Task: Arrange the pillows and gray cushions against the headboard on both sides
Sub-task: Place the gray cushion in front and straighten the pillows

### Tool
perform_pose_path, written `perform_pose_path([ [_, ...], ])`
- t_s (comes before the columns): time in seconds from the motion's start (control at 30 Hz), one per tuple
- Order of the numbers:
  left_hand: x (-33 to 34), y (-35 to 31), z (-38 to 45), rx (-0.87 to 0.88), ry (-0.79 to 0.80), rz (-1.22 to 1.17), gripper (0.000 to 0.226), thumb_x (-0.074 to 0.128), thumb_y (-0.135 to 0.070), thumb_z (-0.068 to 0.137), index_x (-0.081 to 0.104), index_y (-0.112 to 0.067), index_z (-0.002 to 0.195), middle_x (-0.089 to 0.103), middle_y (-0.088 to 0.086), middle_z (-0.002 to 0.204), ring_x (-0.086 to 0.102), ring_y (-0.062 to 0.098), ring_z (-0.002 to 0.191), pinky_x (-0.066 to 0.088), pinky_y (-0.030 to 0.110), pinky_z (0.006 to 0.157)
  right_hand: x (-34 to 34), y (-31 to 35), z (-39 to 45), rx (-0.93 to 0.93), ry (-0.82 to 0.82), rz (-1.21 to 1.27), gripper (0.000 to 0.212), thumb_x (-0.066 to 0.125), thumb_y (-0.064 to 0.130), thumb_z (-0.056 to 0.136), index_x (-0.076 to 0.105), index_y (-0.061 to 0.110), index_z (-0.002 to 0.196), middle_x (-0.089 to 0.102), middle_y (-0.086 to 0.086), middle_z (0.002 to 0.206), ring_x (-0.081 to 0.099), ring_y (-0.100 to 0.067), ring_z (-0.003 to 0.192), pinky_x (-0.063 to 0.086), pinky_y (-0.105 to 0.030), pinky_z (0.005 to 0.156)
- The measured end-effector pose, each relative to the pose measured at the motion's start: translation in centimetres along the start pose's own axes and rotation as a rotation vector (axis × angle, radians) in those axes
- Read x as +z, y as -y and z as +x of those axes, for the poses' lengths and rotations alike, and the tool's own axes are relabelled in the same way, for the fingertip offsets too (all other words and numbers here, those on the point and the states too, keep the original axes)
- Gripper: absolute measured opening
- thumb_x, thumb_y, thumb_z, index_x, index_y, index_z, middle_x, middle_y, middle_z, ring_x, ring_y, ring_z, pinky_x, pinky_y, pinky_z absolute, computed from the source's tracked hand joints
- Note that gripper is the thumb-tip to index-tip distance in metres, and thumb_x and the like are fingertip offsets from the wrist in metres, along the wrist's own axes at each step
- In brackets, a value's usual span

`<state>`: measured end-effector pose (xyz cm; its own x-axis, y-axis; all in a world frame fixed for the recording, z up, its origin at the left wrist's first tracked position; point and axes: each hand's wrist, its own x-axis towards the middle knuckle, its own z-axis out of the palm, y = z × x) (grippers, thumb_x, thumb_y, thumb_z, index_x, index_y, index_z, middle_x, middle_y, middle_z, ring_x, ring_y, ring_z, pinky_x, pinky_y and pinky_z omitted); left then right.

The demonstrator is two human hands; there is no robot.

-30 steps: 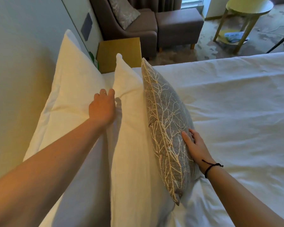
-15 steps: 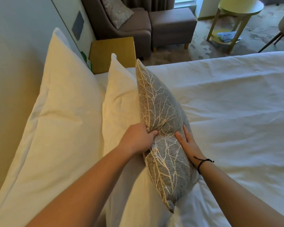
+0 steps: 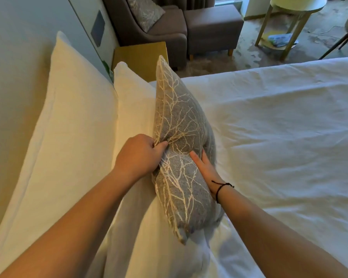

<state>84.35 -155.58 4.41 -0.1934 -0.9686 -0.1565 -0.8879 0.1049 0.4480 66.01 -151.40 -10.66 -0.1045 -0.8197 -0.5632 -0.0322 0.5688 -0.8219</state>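
A gray cushion (image 3: 181, 117) with a pale branch pattern stands on edge on the white bed (image 3: 279, 127). It leans against a white pillow (image 3: 133, 109). A larger white pillow (image 3: 68, 127) rests behind that one against the headboard (image 3: 14, 67). My left hand (image 3: 138, 155) pinches the cushion's top edge near its middle, denting it. My right hand (image 3: 205, 169), with a black cord at the wrist, presses flat against the cushion's front face.
A wooden nightstand (image 3: 141, 57) stands past the pillows. Beyond it are a brown armchair (image 3: 159, 31) holding another patterned cushion (image 3: 145, 13), a brown ottoman (image 3: 211, 25) and a round side table (image 3: 295, 9).
My left hand left the white pillows and took hold of the gray cushion's top edge. My right hand stayed on the cushion's front face.
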Motion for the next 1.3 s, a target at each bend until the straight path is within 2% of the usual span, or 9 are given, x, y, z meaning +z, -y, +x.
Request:
perform_pose_path([
  [0.13, 3.7, -2.0, -0.5, -0.063, -0.024, 0.051, 0.056, 0.041, -0.065, 0.093, 0.049, -0.021, 0.061, 0.053, -0.002, 0.059, 0.051, 0.018, 0.057, 0.030, 0.031, 0.048, -2.2, -0.5, 0.2, 0.075, 0.012, -0.031, 0.112, 0.044, 0.098, 0.055, 0.005, 0.050, 0.148, 0.019, 0.008, 0.160, 0.025, -0.027, 0.144, 0.023, -0.056, 0.115],
  [0.27, 4.3, -1.7, -4.7, -0.057, -0.151, 0.042, 0.056, 0.022, -0.078, 0.089, 0.050, -0.031, 0.076, 0.058, -0.010, 0.073, 0.055, 0.012, 0.067, 0.036, 0.031, 0.052, -2.9, 0.3, -1.9, 0.086, -0.027, -0.035, 0.107, 0.034, 0.096, 0.063, 0.009, 0.043, 0.151, 0.019, 0.006, 0.161, 0.025, -0.027, 0.145, 0.023, -0.056, 0.115],
  [0.37, 5.1, 0.8, -10.8, -0.029, -0.180, 0.152, 0.051, 0.038, -0.068, 0.091, 0.054, -0.024, 0.110, 0.059, -0.003, 0.110, 0.055, 0.021, 0.101, 0.047, 0.037, 0.079, -2.5, 0.8, -4.9, 0.056, -0.078, -0.001, 0.079, 0.030, 0.075, 0.087, 0.013, 0.036, 0.153, 0.020, 0.006, 0.160, 0.024, -0.023, 0.145, 0.022, -0.046, 0.115],
  [0.43, 6.2, 2.5, -15.5, -0.070, -0.136, 0.234, 0.066, 0.054, -0.062, 0.087, 0.044, -0.016, 0.133, 0.050, 0.007, 0.136, 0.046, 0.029, 0.125, 0.042, 0.041, 0.100, -1.6, 0.7, -7.5, -0.010, -0.104, 0.010, 0.074, 0.031, 0.068, 0.092, 0.013, 0.032, 0.153, 0.017, 0.007, 0.161, 0.018, -0.018, 0.147, 0.018, -0.043, 0.116],
  [0.53, 8.1, 3.5, -22.3, -0.364, -0.073, -0.036, 0.097, 0.065, -0.067, 0.077, 0.024, -0.018, 0.150, 0.039, 0.006, 0.150, 0.038, 0.028, 0.136, 0.038, 0.044, 0.108, 0.2, 0.9, -12.1, -0.096, -0.139, -0.020, 0.080, 0.038, 0.072, 0.087, 0.015, 0.033, 0.152, 0.016, 0.006, 0.161, 0.011, -0.015, 0.148, 0.015, -0.049, 0.119],
  [0.63, 9.5, 3.7, -26.7, -0.495, -0.055, -0.327, 0.087, 0.073, -0.065, 0.064, 0.036, -0.038, 0.139, 0.053, -0.012, 0.135, 0.052, 0.015, 0.122, 0.048, 0.041, 0.095, 1.3, 1.5, -15.3, -0.132, -0.148, -0.138, 0.092, 0.044, 0.079, 0.079, 0.010, 0.035, 0.152, 0.010, 0.001, 0.163, 0.007, -0.018, 0.149, 0.015, -0.051, 0.119],
  [0.83, 9.3, 4.0, -30.6, -0.558, 0.002, -0.164, 0.039, 0.072, -0.063, 0.069, 0.065, -0.028, 0.086, 0.068, -0.010, 0.077, 0.067, 0.013, 0.080, 0.051, 0.031, 0.064, 2.4, 1.5, -18.2, -0.173, -0.131, -0.419, 0.107, 0.059, 0.073, 0.074, -0.003, 0.033, 0.152, 0.000, -0.009, 0.163, 0.003, -0.026, 0.149, 0.020, -0.052, 0.116],
  [1.03, 7.2, 5.0, -33.2, -0.426, -0.021, 0.070, 0.057, 0.050, -0.069, 0.087, 0.048, -0.020, 0.060, 0.052, -0.002, 0.057, 0.057, 0.022, 0.062, 0.038, 0.037, 0.052, 2.5, 1.3, -18.5, -0.165, -0.114, -0.466, 0.100, 0.059, 0.063, 0.080, -0.004, 0.033, 0.152, -0.001, -0.011, 0.162, 0.005, -0.028, 0.149, 0.023, -0.054, 0.113],
  [1.3, 5.3, 6.6, -34.7, -0.327, -0.015, 0.005, 0.052, 0.054, -0.050, 0.095, 0.043, -0.017, 0.056, 0.049, 0.001, 0.055, 0.050, 0.018, 0.057, 0.033, 0.038, 0.054, 2.3, 2.3, -19.7, -0.098, -0.021, -0.374, 0.108, 0.066, 0.066, 0.074, -0.005, 0.038, 0.151, -0.005, -0.012, 0.162, 0.011, -0.032, 0.148, 0.022, -0.057, 0.115],
])
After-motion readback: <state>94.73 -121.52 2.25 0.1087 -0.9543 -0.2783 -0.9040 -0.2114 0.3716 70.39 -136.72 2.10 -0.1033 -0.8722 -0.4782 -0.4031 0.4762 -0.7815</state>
